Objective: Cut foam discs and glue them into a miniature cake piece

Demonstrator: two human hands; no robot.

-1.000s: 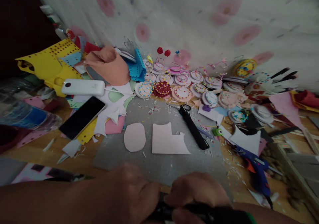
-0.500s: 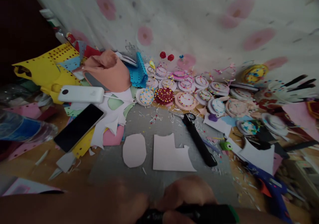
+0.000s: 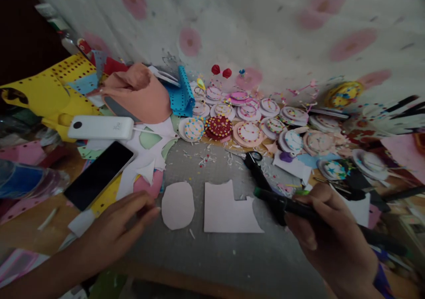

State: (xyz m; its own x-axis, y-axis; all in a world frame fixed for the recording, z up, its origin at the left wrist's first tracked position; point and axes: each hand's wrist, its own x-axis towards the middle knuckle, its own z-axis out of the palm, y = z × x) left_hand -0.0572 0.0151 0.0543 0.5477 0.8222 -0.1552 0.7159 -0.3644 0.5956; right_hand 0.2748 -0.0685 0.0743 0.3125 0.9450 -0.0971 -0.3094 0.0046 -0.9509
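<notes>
In the head view my right hand (image 3: 332, 232) grips a black marker pen (image 3: 303, 210). Its green-tipped end points left over a black tool with a ring at one end (image 3: 260, 175). My left hand (image 3: 128, 219) hovers at the left, fingers loosely bent and apart, with nothing visible in them. Close to those fingertips lies a roughly cut oval piece of pale foam or card (image 3: 178, 206). To its right, a notched pale piece (image 3: 229, 210) lies flat on the grey mat (image 3: 199, 250).
Several small decorated hats (image 3: 219, 127) crowd the back, against a flowered curtain (image 3: 265, 24). On the left are a phone (image 3: 99, 175), a white power bank (image 3: 101, 127), a water bottle (image 3: 29, 179), a peach fabric cap (image 3: 139, 95) and coloured scraps.
My hands, together at the bottom around the marker, have moved apart. The right has carried the marker up and right; the left has gone left beside the oval piece.
</notes>
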